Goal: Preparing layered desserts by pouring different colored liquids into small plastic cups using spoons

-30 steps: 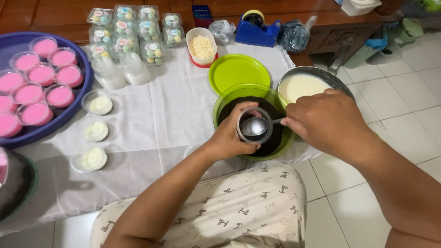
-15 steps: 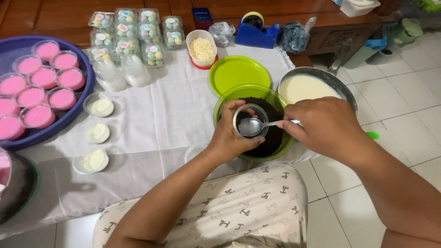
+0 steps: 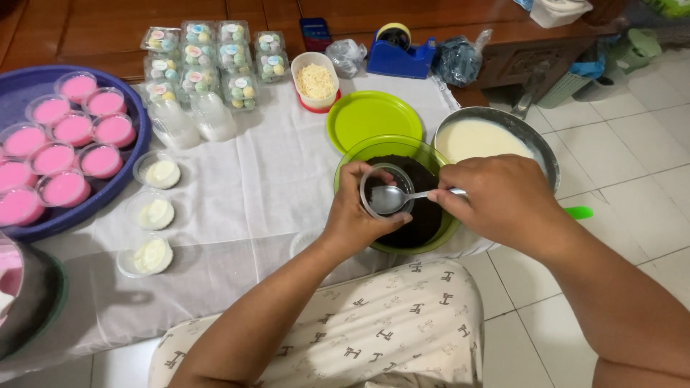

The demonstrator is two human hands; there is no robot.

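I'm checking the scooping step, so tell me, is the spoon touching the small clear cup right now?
Touching. The head view shows the spoon with its bowl inside the small clear cup and its handle lying across the rim.

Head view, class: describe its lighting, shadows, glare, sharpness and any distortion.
Head view: even, soft indoor light; faint shadows under the hands, left and right, on the white cloth; a small glint on the spoon inside the clear cup; hands and green bowl sharp; wide-angle lens bends the floor tiles near the edges.

left hand [image 3: 356, 219] holding clear cup [image 3: 387, 189] over green bowl [image 3: 352, 154] of dark crumbs, right hand [image 3: 496, 197] holding spoon [image 3: 402, 197] inside cup
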